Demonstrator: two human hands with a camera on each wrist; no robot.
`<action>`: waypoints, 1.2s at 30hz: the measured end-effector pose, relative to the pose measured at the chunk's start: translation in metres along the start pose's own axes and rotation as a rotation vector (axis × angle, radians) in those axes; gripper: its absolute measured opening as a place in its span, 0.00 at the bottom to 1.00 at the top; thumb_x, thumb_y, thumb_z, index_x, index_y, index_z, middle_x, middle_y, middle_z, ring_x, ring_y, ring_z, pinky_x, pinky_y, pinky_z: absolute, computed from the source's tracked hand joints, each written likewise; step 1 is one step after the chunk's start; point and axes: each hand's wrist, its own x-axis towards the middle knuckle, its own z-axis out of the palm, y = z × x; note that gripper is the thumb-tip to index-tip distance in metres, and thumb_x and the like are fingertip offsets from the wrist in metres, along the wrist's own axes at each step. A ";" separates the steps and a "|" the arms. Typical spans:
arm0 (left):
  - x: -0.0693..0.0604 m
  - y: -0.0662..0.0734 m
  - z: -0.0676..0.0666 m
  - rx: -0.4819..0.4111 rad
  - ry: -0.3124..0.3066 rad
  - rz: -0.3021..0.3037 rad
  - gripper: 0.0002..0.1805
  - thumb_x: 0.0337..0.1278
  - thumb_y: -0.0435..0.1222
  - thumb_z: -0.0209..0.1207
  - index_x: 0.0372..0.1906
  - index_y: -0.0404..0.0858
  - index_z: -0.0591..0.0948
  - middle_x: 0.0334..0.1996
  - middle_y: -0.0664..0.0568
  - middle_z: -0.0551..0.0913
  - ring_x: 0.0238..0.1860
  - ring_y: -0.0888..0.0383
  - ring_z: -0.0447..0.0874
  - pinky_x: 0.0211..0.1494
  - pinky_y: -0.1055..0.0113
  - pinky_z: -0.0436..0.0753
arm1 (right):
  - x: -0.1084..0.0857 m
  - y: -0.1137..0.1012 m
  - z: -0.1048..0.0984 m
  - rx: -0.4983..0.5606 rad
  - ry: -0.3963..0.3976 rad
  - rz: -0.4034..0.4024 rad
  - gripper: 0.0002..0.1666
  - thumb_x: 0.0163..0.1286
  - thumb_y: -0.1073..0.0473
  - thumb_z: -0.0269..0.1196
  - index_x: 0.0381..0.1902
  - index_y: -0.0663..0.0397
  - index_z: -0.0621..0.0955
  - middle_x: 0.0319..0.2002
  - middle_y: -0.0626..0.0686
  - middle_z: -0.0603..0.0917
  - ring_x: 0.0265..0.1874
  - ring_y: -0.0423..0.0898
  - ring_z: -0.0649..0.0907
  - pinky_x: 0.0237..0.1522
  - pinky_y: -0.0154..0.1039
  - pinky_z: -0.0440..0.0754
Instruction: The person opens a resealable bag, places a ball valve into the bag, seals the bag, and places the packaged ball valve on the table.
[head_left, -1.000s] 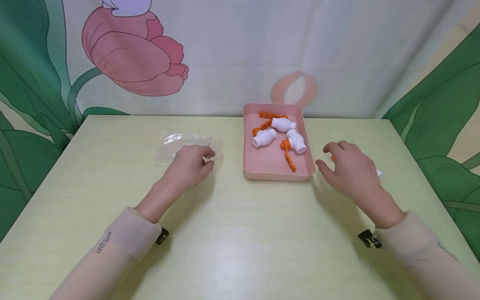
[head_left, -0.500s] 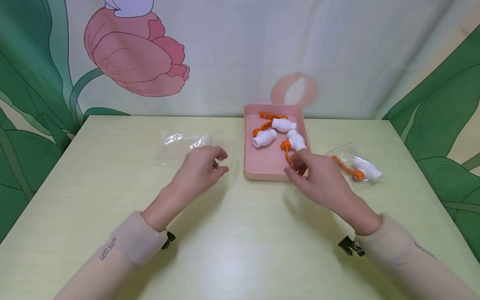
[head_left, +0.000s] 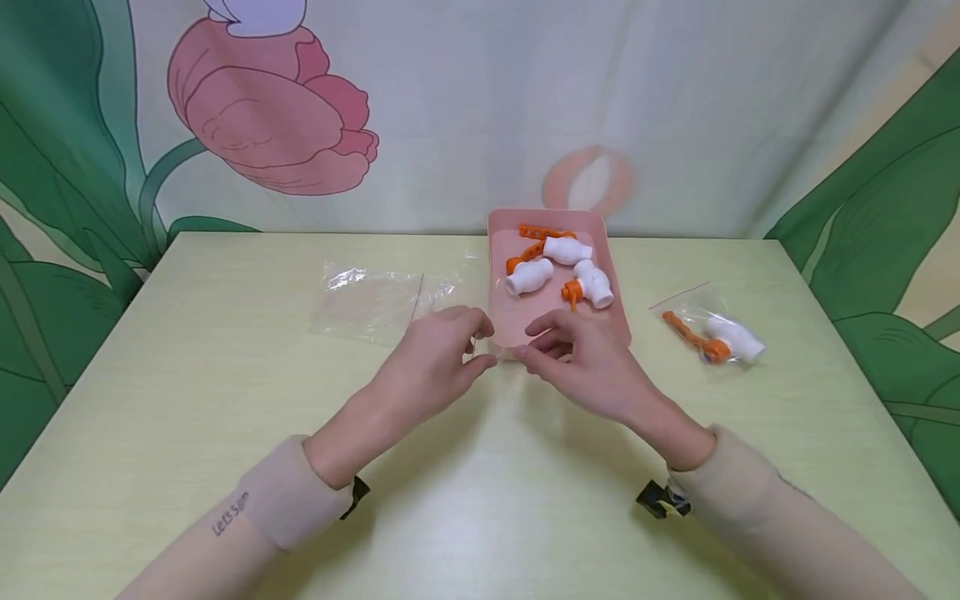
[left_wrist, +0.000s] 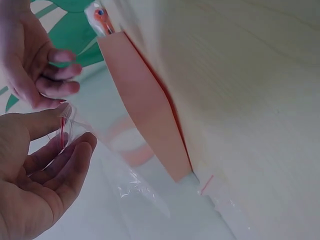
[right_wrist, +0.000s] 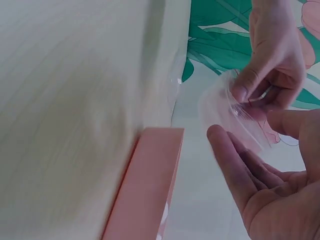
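My left hand (head_left: 431, 358) pinches a clear zip bag (right_wrist: 217, 107) with a red line along its seal, between thumb and fingers. The bag hangs thin and flat, with nothing visible in it. Close by, my right hand (head_left: 592, 362) faces it with thumb and fingers spread apart; the right wrist view shows the fingertips beside the bag, and contact is hard to tell. Both hands hover at the front edge of a pink tray (head_left: 618, 312). Inside lie white bulb-shaped plastic pieces (head_left: 529, 276) and orange strap-like parts (head_left: 546, 231); the right hand hides part of one orange strap.
Flat clear bags (head_left: 360, 304) lie on the table (head_left: 465, 500) left of the tray. To its right is a bagged set (head_left: 716, 342) of one white and one orange piece. A printed curtain (head_left: 450, 100) hangs behind the table's far edge.
The right hand has moved left from the bagged set at the right, across the tray's front. The left hand has moved right, carrying the zip bag from the flat bags toward the tray.
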 end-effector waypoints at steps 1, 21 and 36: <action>-0.001 0.002 0.001 0.000 0.007 0.019 0.13 0.56 0.32 0.74 0.44 0.32 0.83 0.39 0.47 0.85 0.36 0.53 0.85 0.40 0.66 0.84 | 0.001 -0.001 0.002 -0.002 0.001 0.007 0.20 0.71 0.54 0.70 0.51 0.63 0.80 0.35 0.49 0.89 0.34 0.46 0.89 0.37 0.41 0.87; -0.004 0.005 0.013 -0.020 0.030 0.263 0.26 0.60 0.39 0.73 0.61 0.42 0.80 0.41 0.53 0.80 0.34 0.58 0.79 0.38 0.65 0.81 | 0.010 0.005 0.004 0.191 0.066 0.079 0.06 0.74 0.69 0.60 0.46 0.68 0.78 0.36 0.61 0.86 0.32 0.54 0.88 0.35 0.43 0.89; 0.001 0.000 0.017 0.164 -0.056 0.154 0.67 0.39 0.50 0.83 0.82 0.41 0.53 0.77 0.38 0.55 0.77 0.42 0.51 0.75 0.43 0.59 | 0.008 0.006 -0.002 0.217 0.050 0.071 0.10 0.72 0.72 0.62 0.49 0.69 0.76 0.40 0.62 0.81 0.34 0.54 0.87 0.35 0.44 0.89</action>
